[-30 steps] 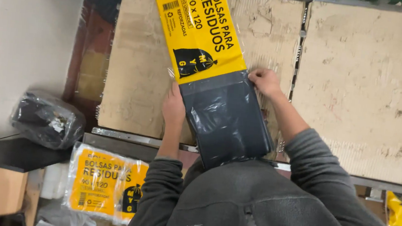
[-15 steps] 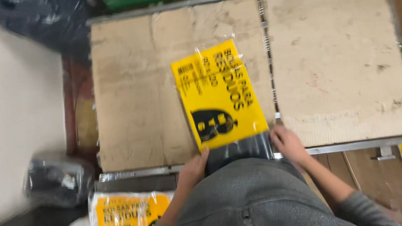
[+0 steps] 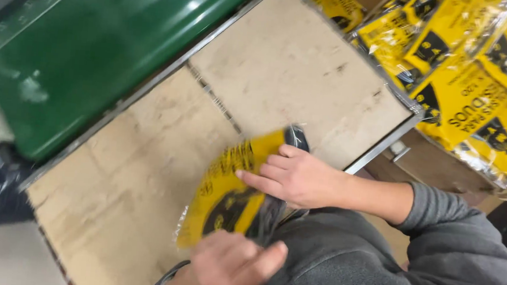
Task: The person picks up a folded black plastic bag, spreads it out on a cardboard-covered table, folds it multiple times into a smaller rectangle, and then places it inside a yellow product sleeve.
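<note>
A yellow packet [image 3: 227, 198] of dark bags is held tilted just above the worn tabletop [image 3: 309, 68], near its metal edge. The right hand [image 3: 299, 178] is laid over the packet's upper end, fingers [image 3: 256, 179] stretched flat across the yellow face, thumb curled at its top edge. The left hand [image 3: 231, 269] is blurred below the packet's lower corner; whether its fingers grip cannot be told. More yellow packets [image 3: 478, 89] are heaped at the right
</note>
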